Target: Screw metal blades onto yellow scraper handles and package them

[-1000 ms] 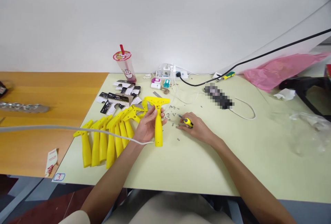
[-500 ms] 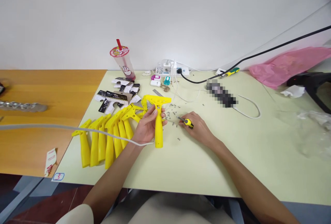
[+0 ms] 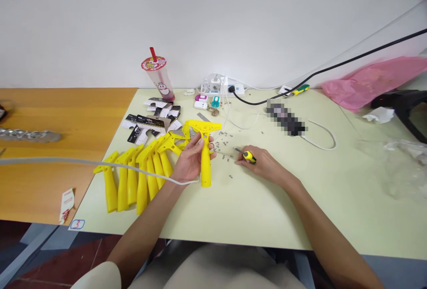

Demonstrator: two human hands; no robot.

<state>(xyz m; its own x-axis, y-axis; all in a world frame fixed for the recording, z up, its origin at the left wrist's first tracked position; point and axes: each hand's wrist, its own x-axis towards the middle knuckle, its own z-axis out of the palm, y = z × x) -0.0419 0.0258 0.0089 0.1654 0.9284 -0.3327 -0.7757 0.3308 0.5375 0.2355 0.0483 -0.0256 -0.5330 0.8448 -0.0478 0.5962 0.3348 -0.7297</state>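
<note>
- Two bare hands work over a pale green table (image 3: pixel 233 222).
- The left hand (image 3: pixel 187 164) holds a yellow scraper (image 3: pixel 206 170). Its thumb presses on the front of the handle, and the other fingers curl around the back, so the handle is pinched between them.
- This scraper is in the middle, in front of the person, with its wide head at the far end and its handle end toward the person.
- The right hand (image 3: pixel 265 163) holds a screwdriver (image 3: pixel 249 156) with a yellow and black handle. Its fingers are bent and closed around the handle. The metal tip points left, toward the held scraper. I cannot tell if the tip touches anything.
- Many tiny screws (image 3: pixel 224 143) lie scattered on the table between the two hands and just past them.
- More yellow scrapers (image 3: pixel 142 186) lie side by side in a row, left of the left hand.
- A gray wire (image 3: pixel 83 161) runs in front of that row and across the left wrist.
- Black and white cards (image 3: pixel 150 122) sit in a messy pile behind the row.
- A tall cup (image 3: pixel 160 82) with a red straw (image 3: pixel 152 54) stands behind the cards.
- A pink bag (image 3: pixel 370 82) lies far off to the right.
</note>
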